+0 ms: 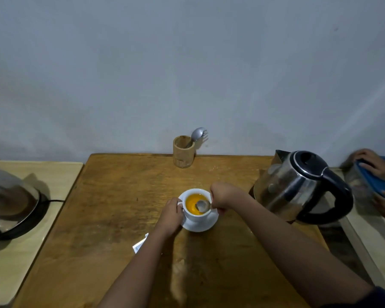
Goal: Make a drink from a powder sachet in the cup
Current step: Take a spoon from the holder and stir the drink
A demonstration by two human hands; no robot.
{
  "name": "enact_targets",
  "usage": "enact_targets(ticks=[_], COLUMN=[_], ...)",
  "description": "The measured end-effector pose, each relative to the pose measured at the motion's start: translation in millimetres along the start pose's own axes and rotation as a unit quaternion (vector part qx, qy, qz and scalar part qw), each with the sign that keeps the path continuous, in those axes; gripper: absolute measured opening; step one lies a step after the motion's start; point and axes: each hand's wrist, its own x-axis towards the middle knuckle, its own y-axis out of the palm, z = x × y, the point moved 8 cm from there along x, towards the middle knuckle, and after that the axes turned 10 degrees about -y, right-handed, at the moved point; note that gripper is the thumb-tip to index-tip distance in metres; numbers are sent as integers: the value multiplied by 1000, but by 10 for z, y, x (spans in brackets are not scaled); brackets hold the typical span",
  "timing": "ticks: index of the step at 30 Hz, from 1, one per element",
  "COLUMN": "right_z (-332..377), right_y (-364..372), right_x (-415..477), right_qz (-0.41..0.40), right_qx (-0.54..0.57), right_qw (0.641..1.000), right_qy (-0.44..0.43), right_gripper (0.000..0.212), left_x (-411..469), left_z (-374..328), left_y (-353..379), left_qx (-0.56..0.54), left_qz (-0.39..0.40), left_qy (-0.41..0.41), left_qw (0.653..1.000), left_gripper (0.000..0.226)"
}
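A white cup [195, 215] stands on a white saucer [200, 226] in the middle of the wooden table [111, 207]. Orange liquid [191, 204] fills the cup. My left hand [170, 215] grips the cup's handle on its left side. My right hand [223, 196] is closed on the handle of a metal spoon [202, 206], whose bowl sits over the liquid at the cup's right rim. A white sachet [140, 244] lies on the table, partly hidden under my left forearm.
A steel electric kettle [298, 187] with a black handle stands right of the cup. A wooden holder [183, 152] with cutlery is at the back edge. Another kettle [11, 203] sits on the left side table. Another person's hands [373, 163] hold something blue at far right.
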Motion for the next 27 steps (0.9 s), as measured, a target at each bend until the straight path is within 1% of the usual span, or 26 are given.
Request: enact_targets(ticks=[4,6,9,11,13,14,17,19,21,24,27], right_z=[-14,-36,-71,-86,-107,-116,-91,-70,-75,-24,54], right_y=[78,73,42,14,-46,-72,-112,-79,-32,-23,-62], right_x=[-9,-22,-31,-20,-39,-56,-156,-212,-223,-266,-312], right_qz=[-8,-8,-8,-21,-73,-106,-203,-260,-312,-362,-388], right_qx=[72,98,142,172,221,251,334,375,379,314,254], right_qw=[996,993,988,983,971,961,920,889,870,874,878], right_qy=[43,57,61,55,47,37,-15,-37,-45,-75,-117], right_gripper=[19,15,17,18,23,20,7,12,18,11,14], left_x=[-5,-6,-18,-28,-40,-44,-46,-46,-48,-60,-61], left_z=[4,6,3,-4,-4,-2,0,-2,-7,-6,-9], left_y=[6,5,-3,-2,-2,-1,2,3,1,1,6], left_qx=[-3,-2,-3,-7,-13,-15,-13,-11,-14,-20,-24], left_qz=[6,7,2,-6,-12,-15,-19,-18,-21,-27,-30], left_qy=[-6,-5,-7,-7,-12,-14,-11,-8,-5,-6,-8], left_qw=[1000,1000,1000,1000,1000,1000,1000,1000,1000,999,999], left_gripper=[22,23,23,24,24,24,23,23,23,24,24])
